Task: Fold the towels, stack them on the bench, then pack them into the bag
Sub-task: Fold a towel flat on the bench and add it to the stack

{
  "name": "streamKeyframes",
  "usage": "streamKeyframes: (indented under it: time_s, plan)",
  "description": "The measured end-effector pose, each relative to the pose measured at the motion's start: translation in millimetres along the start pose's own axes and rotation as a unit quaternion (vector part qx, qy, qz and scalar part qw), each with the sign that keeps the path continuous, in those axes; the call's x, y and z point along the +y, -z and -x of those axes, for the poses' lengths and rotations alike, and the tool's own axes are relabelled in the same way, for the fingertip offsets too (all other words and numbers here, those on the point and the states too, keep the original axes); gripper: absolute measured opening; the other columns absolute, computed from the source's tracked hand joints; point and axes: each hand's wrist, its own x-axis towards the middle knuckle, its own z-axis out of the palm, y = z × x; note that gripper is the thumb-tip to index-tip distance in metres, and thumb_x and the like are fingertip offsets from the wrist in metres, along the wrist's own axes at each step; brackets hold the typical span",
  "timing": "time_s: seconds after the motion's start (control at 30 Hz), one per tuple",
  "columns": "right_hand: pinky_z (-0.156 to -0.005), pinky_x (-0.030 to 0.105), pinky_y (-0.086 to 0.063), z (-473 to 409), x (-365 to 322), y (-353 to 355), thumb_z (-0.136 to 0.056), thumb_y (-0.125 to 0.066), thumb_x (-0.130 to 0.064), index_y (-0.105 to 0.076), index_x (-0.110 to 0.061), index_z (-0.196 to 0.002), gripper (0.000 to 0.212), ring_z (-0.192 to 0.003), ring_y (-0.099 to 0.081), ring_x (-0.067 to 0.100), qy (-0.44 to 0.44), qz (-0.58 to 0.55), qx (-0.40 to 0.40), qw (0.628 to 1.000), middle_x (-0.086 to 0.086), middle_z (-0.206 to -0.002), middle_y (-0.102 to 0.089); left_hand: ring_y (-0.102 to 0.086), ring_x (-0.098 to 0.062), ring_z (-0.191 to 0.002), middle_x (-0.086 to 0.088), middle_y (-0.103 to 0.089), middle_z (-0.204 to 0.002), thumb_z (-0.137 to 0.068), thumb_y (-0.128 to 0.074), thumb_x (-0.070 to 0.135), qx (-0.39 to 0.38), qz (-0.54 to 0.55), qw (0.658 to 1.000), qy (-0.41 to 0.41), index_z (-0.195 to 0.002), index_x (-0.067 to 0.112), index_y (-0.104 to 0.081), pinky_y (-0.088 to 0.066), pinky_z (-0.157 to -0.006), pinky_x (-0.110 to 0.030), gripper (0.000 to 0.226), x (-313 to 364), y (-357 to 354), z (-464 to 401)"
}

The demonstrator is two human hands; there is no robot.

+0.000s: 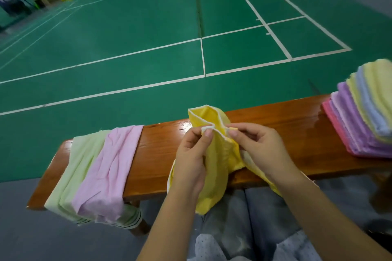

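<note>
Right now both hands are working a yellow towel (214, 154) just above the bench (275, 125), about mid-bench. L hand (191, 154) is pinching the towel's white-trimmed top edge betw. thumb and forefinger; R hand (256, 144) is pinching the same edge just beside it, thumb on top, other fingers curled under. Towel's top is puffing up beyond the fingertips, over the bench's far side; the rest is hanging down betw. the two wrists, draping past the bench's near edge toward the person's lap. A loose flap is trailing under the R wrist.

Toward the bench's L end, two unfolded towels are lying draped across it and hanging over the near edge: a pink towel (110, 167), and a green towel (72, 171) just beside it, further out, partly overlapped by the pink.

At the bench's R end a stack (360, 116) of folded towels is sitting, well apart from the hands: pink at bottom, purples above, then yellow, blue, yellow on top. It's leaning a bit.

Behind the bench, a green court floor (148, 38) w/ white lines is stretching away.
</note>
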Motion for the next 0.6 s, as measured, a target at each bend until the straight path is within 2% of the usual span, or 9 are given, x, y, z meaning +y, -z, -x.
streamKeyframes:
  time_s: [0.1,0.17,0.23,0.37,0.47,0.53,0.6]
  plan:
    - [-0.084,0.04,-0.057,6,-4,-4,-0.086,-0.064,-0.008,-0.072,-0.012,-0.101,0.018,-0.094,-0.069,0.024,-0.017,-0.054,-0.041,0.998,0.004,-0.094,-0.075,-0.065,-0.014,-0.07,-0.006,-0.068,-0.077,-0.082,-0.061,0.013,0.001,0.008,1.0,-0.001,-0.085,0.007,-0.059,-0.055,-0.063,-0.026,0.007,1,-6,3]
    - [-0.085,0.037,-0.057,7,-4,-5,-0.086,-0.063,-0.009,-0.072,-0.013,-0.103,0.019,-0.096,-0.069,0.022,-0.02,-0.065,-0.051,0.996,0.002,-0.097,-0.074,-0.064,-0.016,-0.072,-0.007,-0.067,-0.081,-0.082,-0.062,0.018,0.024,-0.005,1.0,-0.012,-0.088,0.009,-0.061,-0.055,-0.066,-0.027,0.011,-1,-7,4]
    - [-0.088,0.033,-0.055,8,-3,-6,-0.086,-0.065,-0.012,-0.073,-0.02,-0.102,0.02,-0.098,-0.068,0.014,0.003,-0.036,-0.051,0.998,-0.004,-0.099,-0.074,-0.061,-0.016,-0.078,-0.005,-0.067,-0.084,-0.083,-0.063,0.025,0.061,-0.058,0.996,-0.039,-0.09,0.013,-0.062,-0.053,-0.072,-0.029,0.015,-5,-9,4]
    - [-0.087,0.014,-0.048,15,2,-18,-0.087,-0.066,-0.012,-0.069,-0.031,-0.106,0.028,-0.099,-0.062,-0.007,0.066,0.06,-0.027,0.996,-0.023,-0.101,-0.069,-0.057,-0.004,-0.074,0.004,-0.062,-0.08,-0.094,-0.056,0.022,0.134,-0.111,0.981,-0.084,-0.09,0.016,-0.057,-0.048,-0.068,-0.02,0.008,-14,-21,2]
    - [-0.09,0.011,-0.046,18,5,-23,-0.087,-0.066,-0.013,-0.068,-0.028,-0.112,0.029,-0.103,-0.06,-0.01,0.098,0.092,-0.003,0.991,-0.025,-0.106,-0.065,-0.056,-0.009,-0.083,-0.003,-0.061,-0.093,-0.096,-0.054,0.027,0.165,-0.121,0.976,-0.078,-0.093,0.019,-0.056,-0.049,-0.074,-0.024,0.009,-17,-24,1]
    - [-0.09,0.01,-0.045,19,7,-23,-0.087,-0.066,-0.013,-0.068,-0.032,-0.111,0.03,-0.104,-0.059,-0.01,0.106,0.095,-0.003,0.99,-0.033,-0.102,-0.063,-0.056,-0.013,-0.089,-0.008,-0.061,-0.1,-0.096,-0.053,0.028,0.179,-0.116,0.975,-0.068,-0.095,0.019,-0.055,-0.049,-0.079,-0.029,0.009,-17,-25,2]
    - [-0.09,0.008,-0.044,20,7,-24,-0.088,-0.065,-0.011,-0.066,-0.037,-0.108,0.033,-0.104,-0.058,-0.011,0.113,0.092,-0.006,0.989,-0.038,-0.098,-0.062,-0.056,-0.013,-0.09,-0.009,-0.06,-0.102,-0.097,-0.051,0.027,0.19,-0.102,0.975,-0.059,-0.096,0.018,-0.054,-0.048,-0.078,-0.027,0.009,-17,-28,3]
